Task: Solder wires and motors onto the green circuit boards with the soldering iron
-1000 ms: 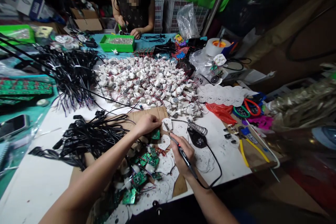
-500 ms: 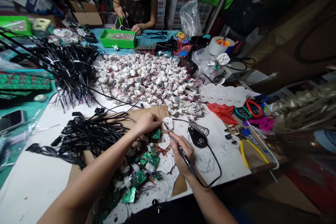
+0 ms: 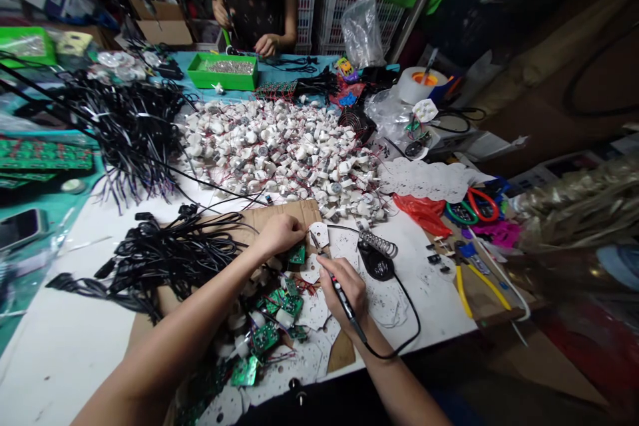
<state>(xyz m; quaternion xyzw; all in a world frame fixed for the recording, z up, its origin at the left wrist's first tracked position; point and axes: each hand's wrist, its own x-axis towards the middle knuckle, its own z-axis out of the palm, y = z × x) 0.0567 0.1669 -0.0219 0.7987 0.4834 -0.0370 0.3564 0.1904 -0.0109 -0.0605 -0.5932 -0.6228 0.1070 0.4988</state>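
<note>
My right hand (image 3: 345, 287) grips a soldering iron (image 3: 344, 301) like a pen, its tip angled up and left over a small white disc with holes (image 3: 319, 231). My left hand (image 3: 283, 233) is closed, its fingertips beside that disc's left edge; what they pinch is hidden. Just below the left hand lies a green circuit board (image 3: 297, 254). Under the iron's front end sits another white disc (image 3: 310, 270). Toward me is a heap of green boards (image 3: 265, 338) with white parts and red wires. Cardboard (image 3: 264, 216) lies beneath the work.
White motor-like parts with thin wires (image 3: 279, 153) form a large pile ahead. Black cables (image 3: 184, 249) lie left. A coil-spring iron stand (image 3: 375, 261) and yellow-handled pliers (image 3: 484, 286) are right. Across the table, a co-worker's hand (image 3: 268, 44) is near a green tray (image 3: 222, 80).
My right hand and the soldering iron have shifted slightly left and down. My left hand stays in place. The co-worker's hands have moved a little.
</note>
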